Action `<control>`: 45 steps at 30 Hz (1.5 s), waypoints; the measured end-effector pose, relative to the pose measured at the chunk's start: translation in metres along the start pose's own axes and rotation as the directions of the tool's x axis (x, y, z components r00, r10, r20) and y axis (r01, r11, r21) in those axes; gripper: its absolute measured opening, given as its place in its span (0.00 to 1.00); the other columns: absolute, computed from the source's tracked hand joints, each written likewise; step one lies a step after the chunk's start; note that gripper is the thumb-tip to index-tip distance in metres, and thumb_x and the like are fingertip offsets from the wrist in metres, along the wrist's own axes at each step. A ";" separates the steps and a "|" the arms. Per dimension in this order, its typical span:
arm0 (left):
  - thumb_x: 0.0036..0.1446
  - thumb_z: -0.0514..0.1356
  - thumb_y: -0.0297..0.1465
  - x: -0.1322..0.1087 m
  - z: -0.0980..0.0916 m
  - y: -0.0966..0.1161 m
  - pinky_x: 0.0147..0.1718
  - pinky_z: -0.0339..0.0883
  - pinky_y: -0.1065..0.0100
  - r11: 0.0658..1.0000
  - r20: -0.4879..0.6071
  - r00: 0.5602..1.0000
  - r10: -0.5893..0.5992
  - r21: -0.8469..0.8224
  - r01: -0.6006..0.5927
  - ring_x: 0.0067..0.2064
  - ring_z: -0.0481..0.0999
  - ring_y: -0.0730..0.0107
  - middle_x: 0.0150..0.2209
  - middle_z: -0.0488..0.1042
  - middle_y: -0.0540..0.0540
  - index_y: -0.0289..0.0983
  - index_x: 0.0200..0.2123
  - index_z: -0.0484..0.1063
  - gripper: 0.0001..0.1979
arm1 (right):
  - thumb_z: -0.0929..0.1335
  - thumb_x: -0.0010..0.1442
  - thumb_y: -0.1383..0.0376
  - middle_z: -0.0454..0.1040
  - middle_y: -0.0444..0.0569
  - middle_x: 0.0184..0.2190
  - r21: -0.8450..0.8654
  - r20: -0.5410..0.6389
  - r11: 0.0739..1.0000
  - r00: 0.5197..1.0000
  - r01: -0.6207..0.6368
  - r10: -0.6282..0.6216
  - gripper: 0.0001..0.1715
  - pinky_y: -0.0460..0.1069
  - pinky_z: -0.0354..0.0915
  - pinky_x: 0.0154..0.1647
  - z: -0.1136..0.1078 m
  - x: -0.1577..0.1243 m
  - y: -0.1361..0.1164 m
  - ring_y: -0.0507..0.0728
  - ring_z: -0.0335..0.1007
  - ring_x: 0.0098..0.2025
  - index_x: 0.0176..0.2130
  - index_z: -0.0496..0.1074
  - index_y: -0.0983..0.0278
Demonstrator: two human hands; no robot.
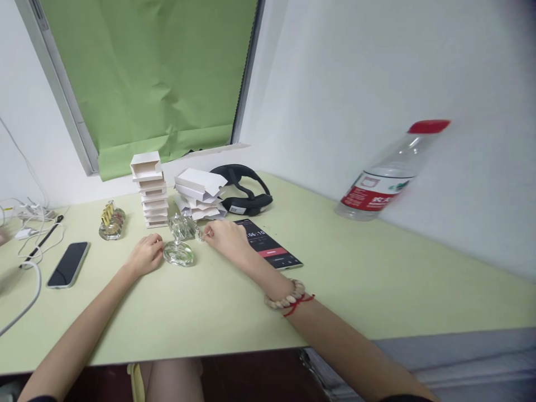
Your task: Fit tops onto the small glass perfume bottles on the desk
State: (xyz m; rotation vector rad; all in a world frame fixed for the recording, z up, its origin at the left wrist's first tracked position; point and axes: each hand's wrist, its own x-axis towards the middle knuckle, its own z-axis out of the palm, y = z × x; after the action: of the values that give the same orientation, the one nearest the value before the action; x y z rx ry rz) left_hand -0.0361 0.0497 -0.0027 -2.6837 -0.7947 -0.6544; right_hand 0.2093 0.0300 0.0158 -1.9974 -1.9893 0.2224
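A round, flat glass perfume bottle (178, 254) with pale green liquid stands on the table between my hands. Right beside it rests my left hand (146, 254), its fingers curled in and nothing visible in them. My right hand (226, 239) pinches a small clear piece (200, 233) that looks like a bottle cap. Just behind the front bottle, more clear glass bottles (183, 225) are grouped close together; their edges overlap, so I cannot separate them well.
Behind stand a stack of white boxes (153, 195) and a pile of flattened cartons (200, 187), with a black headset (247, 198) alongside. Gold-necked bottles (112, 222), a phone (69, 265) and cables are at left. A tablet-like phone (274, 251) and a water bottle (377, 184) are at right.
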 end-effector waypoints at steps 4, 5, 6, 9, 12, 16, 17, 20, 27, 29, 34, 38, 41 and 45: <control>0.56 0.46 0.24 0.000 -0.002 0.003 0.36 0.59 0.68 1.000 -0.012 1.000 -0.001 0.008 0.001 0.36 0.64 0.69 0.35 0.67 0.45 0.33 0.35 0.62 0.06 | 0.64 0.58 0.64 0.72 0.42 0.40 0.090 -0.094 0.996 0.996 0.008 0.001 0.10 0.51 0.50 0.33 0.000 0.001 0.001 0.59 0.67 0.44 0.39 0.73 0.60; 0.55 0.47 0.23 0.000 -0.003 0.004 0.36 0.59 0.68 1.000 -0.025 1.000 -0.005 0.006 0.005 0.36 0.64 0.70 0.35 0.67 0.45 0.33 0.37 0.62 0.07 | 0.65 0.57 0.64 0.72 0.41 0.41 0.112 -0.145 0.993 0.989 0.025 -0.008 0.09 0.50 0.50 0.33 0.001 0.001 0.002 0.59 0.67 0.44 0.38 0.73 0.60; 0.54 0.47 0.23 0.000 -0.004 0.005 0.37 0.59 0.68 1.000 -0.037 0.999 -0.009 -0.001 0.009 0.37 0.65 0.70 0.36 0.67 0.45 0.33 0.40 0.61 0.09 | 0.65 0.58 0.64 0.71 0.40 0.42 0.157 -0.201 0.986 0.979 0.056 -0.023 0.08 0.50 0.50 0.32 0.002 0.001 0.002 0.57 0.68 0.43 0.38 0.73 0.60; 0.51 0.48 0.22 0.000 -0.008 0.009 0.38 0.60 0.69 1.000 -0.039 0.999 0.003 -0.025 -0.004 0.38 0.65 0.70 0.37 0.67 0.46 0.34 0.43 0.59 0.14 | 0.67 0.57 0.62 0.72 0.40 0.39 0.458 -0.346 0.853 0.934 0.249 -0.087 0.08 0.48 0.56 0.32 0.004 0.002 -0.001 0.51 0.68 0.32 0.37 0.74 0.62; 0.53 0.48 0.24 0.000 -0.010 0.011 0.37 0.59 0.68 0.999 -0.030 0.998 0.053 -0.011 -0.053 0.37 0.65 0.69 0.37 0.66 0.45 0.34 0.43 0.60 0.12 | 0.69 0.51 0.54 0.72 0.48 0.34 0.799 -0.303 0.511 0.946 0.318 -0.115 0.19 0.47 0.60 0.27 0.003 -0.001 -0.012 0.49 0.65 0.23 0.34 0.74 0.68; 0.58 0.47 0.30 0.002 -0.011 0.013 0.36 0.59 0.68 0.997 -0.006 0.997 0.077 0.029 -0.077 0.36 0.65 0.68 0.36 0.67 0.44 0.32 0.41 0.62 0.10 | 0.73 0.34 0.50 0.69 0.48 0.24 0.985 -0.052 0.165 0.998 0.058 -0.040 0.33 0.45 0.56 0.21 -0.002 -0.009 -0.028 0.48 0.60 0.20 0.32 0.72 0.74; 0.59 0.47 0.30 0.002 -0.011 0.013 0.36 0.59 0.68 0.997 0.002 0.997 0.072 0.028 -0.072 0.36 0.65 0.68 0.36 0.67 0.43 0.32 0.40 0.63 0.10 | 0.74 0.33 0.51 0.68 0.47 0.22 0.995 -0.021 0.100 1.000 0.023 -0.021 0.33 0.44 0.57 0.21 -0.003 -0.011 -0.031 0.47 0.60 0.20 0.32 0.72 0.75; 0.59 0.47 0.31 0.002 -0.010 0.013 0.36 0.58 0.68 0.998 0.010 0.998 0.063 0.015 -0.063 0.36 0.65 0.68 0.36 0.67 0.44 0.32 0.40 0.63 0.10 | 0.73 0.38 0.59 0.71 0.46 0.27 0.997 0.043 -0.063 0.997 -0.038 0.071 0.26 0.42 0.61 0.23 -0.005 -0.013 -0.034 0.45 0.63 0.23 0.34 0.73 0.75; 0.58 0.49 0.30 0.001 -0.010 0.013 0.36 0.59 0.68 0.997 -0.015 0.997 0.075 0.004 -0.075 0.36 0.64 0.69 0.36 0.66 0.45 0.33 0.40 0.61 0.08 | 0.71 0.45 0.72 0.73 0.49 0.33 0.973 0.171 -0.161 0.985 -0.164 0.031 0.21 0.41 0.67 0.31 -0.003 -0.013 -0.036 0.47 0.70 0.31 0.42 0.71 0.77; 0.58 0.50 0.30 0.001 -0.010 0.013 0.36 0.59 0.68 0.997 -0.012 0.997 0.078 0.003 -0.078 0.36 0.64 0.69 0.36 0.66 0.45 0.33 0.40 0.61 0.08 | 0.72 0.42 0.73 0.73 0.49 0.33 0.972 0.184 -0.150 0.983 -0.179 0.017 0.21 0.40 0.66 0.30 -0.003 -0.014 -0.037 0.46 0.69 0.31 0.39 0.72 0.76; 0.59 0.50 0.30 0.002 -0.011 0.013 0.35 0.58 0.68 0.997 -0.014 0.997 0.081 0.005 -0.081 0.36 0.64 0.69 0.36 0.66 0.45 0.33 0.40 0.61 0.08 | 0.74 0.36 0.64 0.74 0.49 0.36 0.982 0.147 -0.109 0.985 -0.156 -0.090 0.25 0.39 0.63 0.30 -0.001 -0.014 -0.037 0.44 0.68 0.32 0.37 0.75 0.72; 0.59 0.49 0.30 0.003 -0.011 0.013 0.36 0.58 0.68 0.997 -0.015 0.997 0.082 0.003 -0.082 0.36 0.64 0.69 0.36 0.66 0.45 0.33 0.39 0.61 0.08 | 0.75 0.29 0.64 0.74 0.48 0.29 0.982 0.154 -0.089 0.978 -0.167 -0.140 0.20 0.39 0.63 0.36 -0.001 -0.011 -0.036 0.44 0.68 0.30 0.27 0.76 0.71; 0.59 0.49 0.30 0.002 -0.011 0.013 0.35 0.58 0.68 0.997 -0.016 0.997 0.082 0.001 -0.082 0.35 0.64 0.69 0.35 0.66 0.45 0.33 0.39 0.61 0.08 | 0.75 0.27 0.63 0.73 0.48 0.27 0.985 0.167 -0.021 0.971 -0.173 -0.170 0.20 0.40 0.62 0.35 0.001 -0.008 -0.033 0.44 0.67 0.28 0.25 0.76 0.70; 0.58 0.50 0.29 0.002 -0.009 0.012 0.35 0.59 0.68 0.997 -0.010 0.997 0.080 0.004 -0.080 0.36 0.64 0.69 0.35 0.65 0.46 0.33 0.40 0.61 0.07 | 0.76 0.28 0.62 0.74 0.48 0.28 0.987 0.161 0.026 0.958 -0.160 -0.236 0.21 0.41 0.62 0.35 0.005 -0.004 -0.028 0.45 0.67 0.29 0.27 0.77 0.68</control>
State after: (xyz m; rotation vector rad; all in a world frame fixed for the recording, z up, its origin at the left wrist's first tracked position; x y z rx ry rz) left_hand -0.0312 0.0374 0.0046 -2.6905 -0.6816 -0.6465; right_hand 0.1812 0.0263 0.0196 -0.8492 -1.1482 1.5328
